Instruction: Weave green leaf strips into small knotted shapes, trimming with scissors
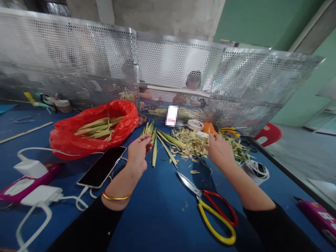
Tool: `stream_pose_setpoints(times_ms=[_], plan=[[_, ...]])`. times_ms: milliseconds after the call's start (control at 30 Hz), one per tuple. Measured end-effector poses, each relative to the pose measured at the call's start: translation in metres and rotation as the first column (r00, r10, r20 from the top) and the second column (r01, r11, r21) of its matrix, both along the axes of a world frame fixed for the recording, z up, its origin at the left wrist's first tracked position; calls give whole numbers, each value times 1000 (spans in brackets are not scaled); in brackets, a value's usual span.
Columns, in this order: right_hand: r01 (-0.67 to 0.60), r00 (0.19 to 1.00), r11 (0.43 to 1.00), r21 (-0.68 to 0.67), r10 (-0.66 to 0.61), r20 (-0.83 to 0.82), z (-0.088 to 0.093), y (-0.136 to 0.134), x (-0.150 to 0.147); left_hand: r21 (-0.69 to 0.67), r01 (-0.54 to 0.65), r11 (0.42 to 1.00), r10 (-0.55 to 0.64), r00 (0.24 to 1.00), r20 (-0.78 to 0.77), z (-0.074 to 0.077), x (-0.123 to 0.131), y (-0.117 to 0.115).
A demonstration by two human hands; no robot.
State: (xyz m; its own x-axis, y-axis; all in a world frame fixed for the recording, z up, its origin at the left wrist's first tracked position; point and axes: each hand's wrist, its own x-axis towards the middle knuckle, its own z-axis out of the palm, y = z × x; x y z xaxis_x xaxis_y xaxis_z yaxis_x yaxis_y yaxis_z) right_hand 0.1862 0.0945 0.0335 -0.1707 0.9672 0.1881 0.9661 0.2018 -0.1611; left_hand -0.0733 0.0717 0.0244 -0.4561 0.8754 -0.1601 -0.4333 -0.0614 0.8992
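My left hand (pixel 139 150), with a gold bangle at the wrist, has thumb and fingers pinched together over several corn husks (pixel 154 154). Green-yellow husk tips rise just beyond its fingertips, apparently in the pinch. Over a heap of husk scraps (pixel 190 143) my right hand (pixel 220 148) is closed, thumb against fingers. Whatever small pale thing is at its fingertips cannot be made out. Scissors (pixel 195 189) with one red and one yellow handle lie between my forearms, blades slightly apart. A red plastic bag (pixel 68 140) at the left holds more husks (pixel 101 129).
On the blue table lie a phone (pixel 103 168), white chargers (pixel 42 194) with cables, and a purple power strip (pixel 52 173). A tape roll (pixel 195 125) and bundled white cord (pixel 256 171) sit at the right. A perforated metal screen (pixel 170 59) stands behind, with people beyond.
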Motion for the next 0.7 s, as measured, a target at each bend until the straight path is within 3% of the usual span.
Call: stream_pose_setpoints(times_ms=[100,167,200,267,367,500,700], plan=[[-135,990,971,-196,140,9,2,-39,7,-11,17,1000,-17,1000,1,0,2,-1],[-341,933,858,-384,359,-27,-7,-73,7,-12,30,999,-29,1000,5,-1,2,-1],[-384,912,845,-372,409,-12,-13,-89,6,-12,35,999,-35,999,7,-2,2,-1],[-339,922,894,-294,378,84,-26,-113,4,-12,44,999,-44,999,8,-3,2,0],[-236,938,939,-252,288,192,-41,-127,4,-15,46,999,-46,999,10,-4,0,2],[-198,941,948,-250,255,221,-49,-126,7,-14,24,1000,-24,999,27,0,-8,5],[-130,977,991,-7,130,168,-59,-108,41,8,-26,1000,25,996,80,11,-27,6]])
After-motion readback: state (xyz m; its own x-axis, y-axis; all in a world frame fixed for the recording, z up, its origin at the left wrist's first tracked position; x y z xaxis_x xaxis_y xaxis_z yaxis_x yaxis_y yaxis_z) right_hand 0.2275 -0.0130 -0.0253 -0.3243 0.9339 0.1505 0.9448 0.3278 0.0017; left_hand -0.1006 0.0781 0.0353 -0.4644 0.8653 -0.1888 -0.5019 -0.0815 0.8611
